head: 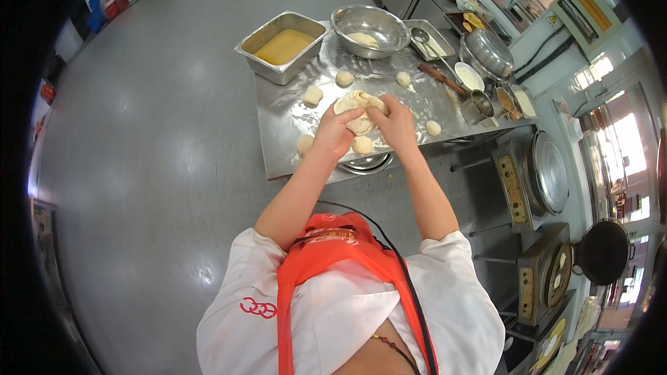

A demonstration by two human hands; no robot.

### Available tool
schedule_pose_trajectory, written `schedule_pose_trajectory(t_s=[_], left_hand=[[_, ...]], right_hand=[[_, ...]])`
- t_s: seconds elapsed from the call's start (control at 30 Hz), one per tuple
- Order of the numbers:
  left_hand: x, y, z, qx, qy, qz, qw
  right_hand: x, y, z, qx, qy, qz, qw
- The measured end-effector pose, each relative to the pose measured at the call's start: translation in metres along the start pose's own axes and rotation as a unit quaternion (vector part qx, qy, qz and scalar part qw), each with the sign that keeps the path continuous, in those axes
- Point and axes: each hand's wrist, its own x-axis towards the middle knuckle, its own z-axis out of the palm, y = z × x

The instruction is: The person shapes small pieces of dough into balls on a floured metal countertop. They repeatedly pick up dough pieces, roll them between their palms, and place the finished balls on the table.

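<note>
Both hands hold one piece of dough above a floured steel table. Its upper edge is folded and gathered. My left hand grips the left side, thumb across the front. On the right side, my right hand pinches the edge with thumb and fingers. Several dough balls lie around the hands: one ball just below them, another ball by my left wrist, and a squarish dough piece to the left. Farther off are a ball and a smaller ball. One more ball sits right of my right hand.
A deep steel pan of yellow liquid stands at the back left corner. Beside it is a steel bowl with dough inside. A rolling pin, a ladle and metal cups crowd the right. Round griddles stand along the wall.
</note>
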Motion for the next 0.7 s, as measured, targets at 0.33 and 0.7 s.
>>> schedule_pose_trajectory(t_s=[0.33, 0.7], left_hand=[[0.013, -0.012, -0.007, 0.021, 0.005, -0.053, 0.998], [0.014, -0.024, -0.008, 0.237, -0.126, -0.145, 0.952]], right_hand=[[-0.033, 0.006, -0.025, 0.028, -0.082, -0.106, 0.991], [-0.051, 0.012, -0.023, -0.014, -0.062, -0.187, 0.98]])
